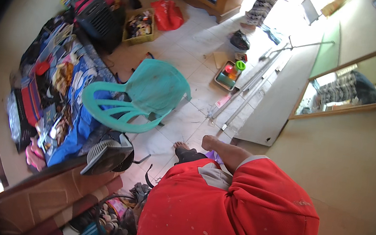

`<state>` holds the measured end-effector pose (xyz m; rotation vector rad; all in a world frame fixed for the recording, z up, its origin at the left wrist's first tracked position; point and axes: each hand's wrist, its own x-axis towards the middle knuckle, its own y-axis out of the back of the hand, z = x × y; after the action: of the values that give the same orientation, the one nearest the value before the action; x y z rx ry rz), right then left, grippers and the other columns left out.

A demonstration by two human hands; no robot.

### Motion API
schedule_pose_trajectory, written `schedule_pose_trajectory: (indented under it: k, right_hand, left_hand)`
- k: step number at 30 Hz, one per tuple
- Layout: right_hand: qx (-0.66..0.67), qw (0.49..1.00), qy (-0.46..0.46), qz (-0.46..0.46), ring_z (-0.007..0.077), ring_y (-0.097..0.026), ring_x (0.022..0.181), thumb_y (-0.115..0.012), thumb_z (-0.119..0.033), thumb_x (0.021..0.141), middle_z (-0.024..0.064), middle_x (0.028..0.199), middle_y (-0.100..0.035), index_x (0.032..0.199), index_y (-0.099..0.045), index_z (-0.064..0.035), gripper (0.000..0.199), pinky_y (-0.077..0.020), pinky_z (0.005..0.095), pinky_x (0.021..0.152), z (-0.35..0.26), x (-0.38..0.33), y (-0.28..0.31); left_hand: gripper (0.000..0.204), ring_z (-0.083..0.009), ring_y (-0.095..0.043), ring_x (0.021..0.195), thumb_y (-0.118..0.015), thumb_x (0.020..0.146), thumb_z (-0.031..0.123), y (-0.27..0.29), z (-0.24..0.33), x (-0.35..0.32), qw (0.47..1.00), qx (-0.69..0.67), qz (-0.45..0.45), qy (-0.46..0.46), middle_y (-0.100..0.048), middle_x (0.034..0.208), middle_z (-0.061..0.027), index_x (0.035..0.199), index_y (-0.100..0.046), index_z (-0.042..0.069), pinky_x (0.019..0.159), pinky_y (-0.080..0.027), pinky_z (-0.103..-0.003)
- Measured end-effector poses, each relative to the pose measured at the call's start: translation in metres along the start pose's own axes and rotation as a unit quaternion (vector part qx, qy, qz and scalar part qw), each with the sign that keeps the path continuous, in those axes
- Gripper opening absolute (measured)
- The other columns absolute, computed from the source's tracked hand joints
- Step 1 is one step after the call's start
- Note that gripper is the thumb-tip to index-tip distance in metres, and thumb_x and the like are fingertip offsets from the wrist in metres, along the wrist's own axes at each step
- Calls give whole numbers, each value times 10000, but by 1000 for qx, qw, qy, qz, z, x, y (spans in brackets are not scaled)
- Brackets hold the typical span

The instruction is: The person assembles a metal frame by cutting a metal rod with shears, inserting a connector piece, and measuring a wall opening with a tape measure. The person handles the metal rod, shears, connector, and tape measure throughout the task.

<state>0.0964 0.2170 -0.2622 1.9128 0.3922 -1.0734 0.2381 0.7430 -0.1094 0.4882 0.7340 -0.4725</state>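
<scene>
Neither my left hand nor my right hand shows in the head view. Red clothing (pixel 233 209) with grey parts fills the lower middle. From its grey-edged opening comes a bare limb (pixel 228 152) with a rounded end and no fingers visible. A bare foot (pixel 181 145) rests on the tiles beside dark cloth (pixel 188 155). Ahead and to the left stands a green plastic chair (pixel 156 85) with nothing on its seat. Nearer, at the lower left, a fan (pixel 109 154) is tilted beside the bed edge.
Clothes and bags lie heaped on blue cloth (pixel 76 136) at left. Metal poles (pixel 253 90) lie along a pale board (pixel 272 112) under a framed mirror (pixel 358 85). Farther off are a tray (pixel 219 80), a yellow crate (pixel 141 40), a red bag (pixel 167 15) and a wooden cabinet (pixel 229 4). Another person's patterned clothing (pixel 261 8) shows.
</scene>
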Motion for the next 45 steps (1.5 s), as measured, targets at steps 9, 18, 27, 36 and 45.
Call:
schedule_pose_trajectory:
  k: [9,18,27,36,45]
  right_hand:
    - [85,992,9,90,356,-828,894,-790,-259,892,207,960,-835,970,-890,-63,234,-665,455,822,12,27,-38]
    - [494,832,-174,183,462,-790,1041,-704,-437,1018,314,1082,-791,1032,-836,47,502,-625,525,923,-55,-79,-105]
    - [626,681,-321,204,445,-799,990,-730,-360,976,293,1041,-808,1004,-852,7,388,-618,534,886,-197,-136,-277]
    - [794,452,-381,145,235,-761,583,-711,-288,961,125,776,-806,858,-818,-60,272,-576,396,510,-296,-197,-380]
    - [726,449,-456,254,221,-741,555,-750,-271,925,98,682,-770,842,-828,-33,264,-594,420,517,-328,-245,-437]
  left_hand:
    - [434,-194,-726,965,-621,1158,392,-28,146,51,973,163,-148,-73,-804,1091,-119,1291,-785,13,882,-565,-372]
    - [487,-235,-731,1160,-636,1138,369,-44,223,112,871,378,-310,-51,-802,1232,-158,1391,-762,-28,1042,-540,-360]
    - [504,-174,-697,1063,-656,1130,437,-71,218,159,767,431,-473,-36,-801,1174,-99,1377,-791,19,963,-534,-314]
    - [490,-159,-659,964,-661,1131,434,-163,223,170,536,601,-577,-138,-784,1087,-56,1344,-805,17,906,-535,-333]
    - [491,-220,-715,878,-615,1126,418,-252,198,132,251,655,-643,-307,-816,988,-126,1252,-821,-10,847,-560,-401]
